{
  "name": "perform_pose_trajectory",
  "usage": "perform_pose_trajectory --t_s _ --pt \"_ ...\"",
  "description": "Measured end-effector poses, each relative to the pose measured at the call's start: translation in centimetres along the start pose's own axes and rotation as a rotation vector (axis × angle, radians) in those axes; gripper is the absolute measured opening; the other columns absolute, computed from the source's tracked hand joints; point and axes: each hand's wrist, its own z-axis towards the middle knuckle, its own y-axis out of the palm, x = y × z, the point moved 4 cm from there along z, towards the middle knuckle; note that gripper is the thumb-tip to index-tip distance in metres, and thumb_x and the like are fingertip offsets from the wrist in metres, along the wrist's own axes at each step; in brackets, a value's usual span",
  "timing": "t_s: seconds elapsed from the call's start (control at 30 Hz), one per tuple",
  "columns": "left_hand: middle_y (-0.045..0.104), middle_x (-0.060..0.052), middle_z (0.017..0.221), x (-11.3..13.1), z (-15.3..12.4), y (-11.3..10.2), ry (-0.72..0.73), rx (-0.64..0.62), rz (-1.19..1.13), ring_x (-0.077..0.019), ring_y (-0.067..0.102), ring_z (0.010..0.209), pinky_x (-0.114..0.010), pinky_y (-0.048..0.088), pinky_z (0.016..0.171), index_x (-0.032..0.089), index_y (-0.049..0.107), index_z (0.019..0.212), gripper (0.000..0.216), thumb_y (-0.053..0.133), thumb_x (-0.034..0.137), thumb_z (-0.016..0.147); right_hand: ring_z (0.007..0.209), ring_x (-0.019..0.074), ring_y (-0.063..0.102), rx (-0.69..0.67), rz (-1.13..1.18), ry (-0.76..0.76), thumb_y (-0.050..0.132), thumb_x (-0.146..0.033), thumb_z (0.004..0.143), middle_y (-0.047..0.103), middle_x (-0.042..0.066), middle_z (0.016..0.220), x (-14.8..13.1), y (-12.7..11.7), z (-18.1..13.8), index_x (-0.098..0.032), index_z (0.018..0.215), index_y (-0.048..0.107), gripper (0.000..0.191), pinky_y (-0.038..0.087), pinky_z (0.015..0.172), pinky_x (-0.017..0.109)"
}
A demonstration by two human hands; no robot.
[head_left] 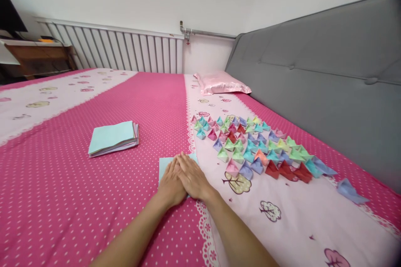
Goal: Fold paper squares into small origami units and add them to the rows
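Observation:
A light blue sheet of paper (pixel 163 166) lies on the pink dotted bedspread, mostly covered by my hands. My left hand (pixel 172 183) rests flat on it with the fingers stretched forward. My right hand (pixel 191 176) also lies flat and partly overlaps the left one, its fingers straight. Between them the middle of the sheet is hidden, so I cannot tell whether it is folded there. To the right stand many folded paper boats (pixel 250 146) in rows, in blue, green, red, pink and yellow.
A stack of coloured paper (pixel 112 137) lies to the left on the bedspread (pixel 150 104). One blue boat (pixel 351 191) sits apart at the far right. Behind are a pink pillow (pixel 221 82), a grey padded headboard (pixel 326 50) and a white radiator (pixel 125 48).

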Motion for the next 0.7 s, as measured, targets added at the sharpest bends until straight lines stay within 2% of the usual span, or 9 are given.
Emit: perform_pose_trajectory --t_s 0.23,0.33,0.5,0.7 --pt "0.017 -0.015 0.144 -0.9 -0.2 -0.7 -0.112 -0.137 0.034 -0.0283 0.012 0.133 -0.044 0.016 0.106 0.002 0.021 0.137 0.059 0.025 0.026 0.083 0.135 0.0191 0.014 0.011 -0.103 0.034 0.010 -0.052 0.089 0.023 0.010 0.145 0.0 0.0 -0.2 -0.015 0.138 0.024 0.063 0.010 0.109 0.039" --pt "0.017 -0.015 0.144 -1.8 -0.2 -0.8 -0.199 -0.115 0.080 -0.0272 0.012 0.133 -0.043 0.013 0.107 0.001 0.021 0.137 0.059 0.023 0.027 0.084 0.135 0.0205 0.013 0.028 -0.175 0.054 0.011 -0.053 0.089 0.023 0.011 0.145 0.1 -0.2 -0.4 -0.014 0.137 0.027 0.064 0.009 0.109 0.039" --pt "0.019 -0.017 0.144 -4.2 0.3 -0.6 -0.364 -0.042 0.113 -0.0277 0.014 0.133 -0.042 0.012 0.107 0.005 0.020 0.138 0.062 0.022 0.040 0.087 0.135 0.0228 0.008 0.061 -0.271 0.126 0.014 -0.056 0.087 0.019 0.009 0.146 0.7 -0.2 -0.5 -0.018 0.137 0.027 0.065 0.008 0.108 0.041" --pt "0.024 -0.019 0.143 -6.2 0.6 -0.9 -0.434 0.041 0.105 -0.0297 0.018 0.132 -0.043 0.015 0.106 0.008 0.023 0.138 0.061 0.026 0.042 0.087 0.135 0.0247 0.005 0.130 -0.325 0.167 0.023 -0.060 0.084 0.015 0.011 0.147 1.4 -0.1 -0.5 -0.016 0.137 0.026 0.069 0.006 0.108 0.042"
